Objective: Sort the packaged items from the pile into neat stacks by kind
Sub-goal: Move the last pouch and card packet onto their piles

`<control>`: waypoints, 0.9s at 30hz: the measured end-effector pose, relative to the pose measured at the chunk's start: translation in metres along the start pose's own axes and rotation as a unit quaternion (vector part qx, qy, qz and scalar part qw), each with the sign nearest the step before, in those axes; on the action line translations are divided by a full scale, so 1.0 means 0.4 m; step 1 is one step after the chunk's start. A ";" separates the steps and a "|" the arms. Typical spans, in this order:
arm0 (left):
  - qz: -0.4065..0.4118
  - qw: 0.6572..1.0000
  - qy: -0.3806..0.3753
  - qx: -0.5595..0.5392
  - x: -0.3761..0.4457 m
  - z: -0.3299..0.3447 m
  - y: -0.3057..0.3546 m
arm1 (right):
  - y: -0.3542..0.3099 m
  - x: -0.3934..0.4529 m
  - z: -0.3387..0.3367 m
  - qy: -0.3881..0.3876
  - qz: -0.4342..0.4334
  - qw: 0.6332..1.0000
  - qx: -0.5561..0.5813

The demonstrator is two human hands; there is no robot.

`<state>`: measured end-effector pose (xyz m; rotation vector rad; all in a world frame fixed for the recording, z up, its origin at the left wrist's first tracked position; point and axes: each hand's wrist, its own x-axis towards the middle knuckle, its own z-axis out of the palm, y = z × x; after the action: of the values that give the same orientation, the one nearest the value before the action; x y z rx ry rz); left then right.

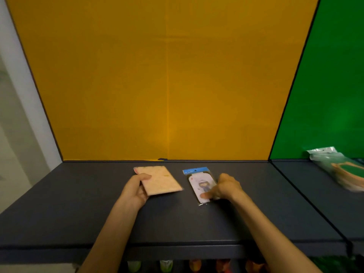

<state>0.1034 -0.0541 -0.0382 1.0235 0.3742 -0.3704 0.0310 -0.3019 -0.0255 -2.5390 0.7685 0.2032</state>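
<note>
Left hand grips a flat peach/orange packet by its near-left edge: thumb curled over the top face, fingers underneath, one fingertip just showing past the far-left corner. The packet is a thin rectangle with a pale mottled print and a small yellowish mark near the right side; it's rotated, near-right corner pointing away from the hand. Whether it's lifted or lying flat on the tabletop I can't tell.

Right hand sits on a clear-sleeved packet, fingers curled narrow, with the thumb pressed on the near end of the card face. It looks like a pinch on the packet's right edge (motion blur there, not certain). This one has a blue header strip with a hang hole at the far end, then a white rounded card printed with a small cartoon figure in dark and orange tones. The clear film sticks out past the card at the near end. It lies flat on the tabletop, long axis running away from the person, mostly left of and beyond the right fingers.

The two packets are near each other but apart, with a strip of dark tabletop between them.

Well right of the right hand, on the adjoining surface in front of the green panel, is a blurred pile of clear bags with green and orange contents. Yellow panel stands beyond both hands.
</note>
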 end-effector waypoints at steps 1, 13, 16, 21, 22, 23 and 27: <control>-0.001 1.000 -0.009 0.005 0.000 0.009 -0.005 | 0.002 0.002 -0.001 -0.006 0.007 1.000 0.007; 0.051 0.993 -0.079 0.067 -0.042 0.194 -0.127 | 0.177 -0.035 -0.065 -0.049 -0.014 0.950 0.307; 0.048 0.990 -0.094 0.089 -0.074 0.269 -0.180 | 0.266 -0.066 -0.099 -0.030 -0.023 0.921 0.387; 0.052 0.984 -0.144 0.093 -0.153 0.416 -0.307 | 0.476 -0.094 -0.181 0.032 -0.045 0.882 0.468; 0.052 0.984 -0.151 0.077 -0.170 0.449 -0.337 | 0.527 -0.100 -0.202 0.043 -0.049 0.875 0.480; 0.054 0.984 -0.159 0.061 -0.189 0.484 -0.368 | 0.579 -0.105 -0.223 0.055 -0.053 0.868 0.491; 0.092 0.978 -0.177 0.052 -0.284 0.627 -0.503 | 0.791 -0.133 -0.308 0.098 -0.045 0.831 0.546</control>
<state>-0.0580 -0.3542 -0.0185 1.0617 -0.0615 -0.3986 -0.1885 -0.5664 -0.0299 -1.4816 0.5721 -0.4331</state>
